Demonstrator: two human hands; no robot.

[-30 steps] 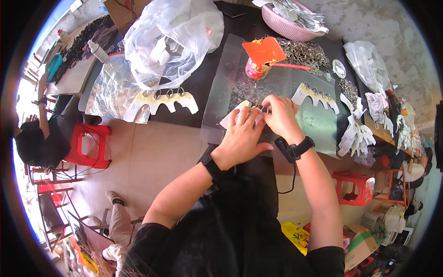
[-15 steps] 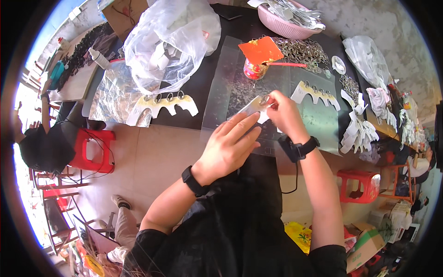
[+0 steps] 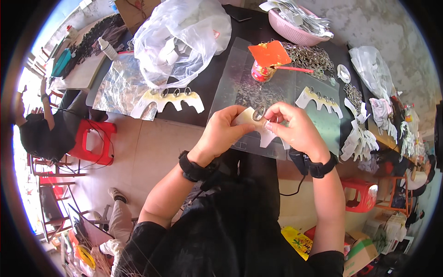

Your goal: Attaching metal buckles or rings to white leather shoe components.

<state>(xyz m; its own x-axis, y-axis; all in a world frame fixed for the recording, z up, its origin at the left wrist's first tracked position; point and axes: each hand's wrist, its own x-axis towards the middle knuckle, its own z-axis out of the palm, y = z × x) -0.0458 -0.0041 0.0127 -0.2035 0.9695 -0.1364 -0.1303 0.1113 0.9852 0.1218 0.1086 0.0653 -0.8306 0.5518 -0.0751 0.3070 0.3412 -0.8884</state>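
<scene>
Between my hands is a white scalloped piece (image 3: pixel 265 139) with pointed tabs, held over the clear sheet. A metal ring (image 3: pixel 258 113) stands at its upper edge. My left hand (image 3: pixel 224 130) pinches the piece at its left end, thumb on top. My right hand (image 3: pixel 296 128) is closed, thumb and fingertips pinching the piece just right of the ring; anything small between those fingertips is hidden. A similar scalloped strip (image 3: pixel 189 99) with several rings and a yellowish upper edge lies left of my hands. Another such strip (image 3: pixel 317 100) lies to the right.
A red can (image 3: pixel 262 73) bears an orange card (image 3: pixel 270 54) and a red-handled tool (image 3: pixel 295 69). Behind are heaped metal rings (image 3: pixel 310 55) and a pink basket (image 3: pixel 295 30) of white pieces. A plastic bag (image 3: pixel 189 32) stands back left; red stools (image 3: pixel 95 141) flank the table.
My left hand has gone from lying flat over the piece to pinching its left end. My right hand has shifted lower and right. The ring now shows plainly, and the view has tilted slightly.
</scene>
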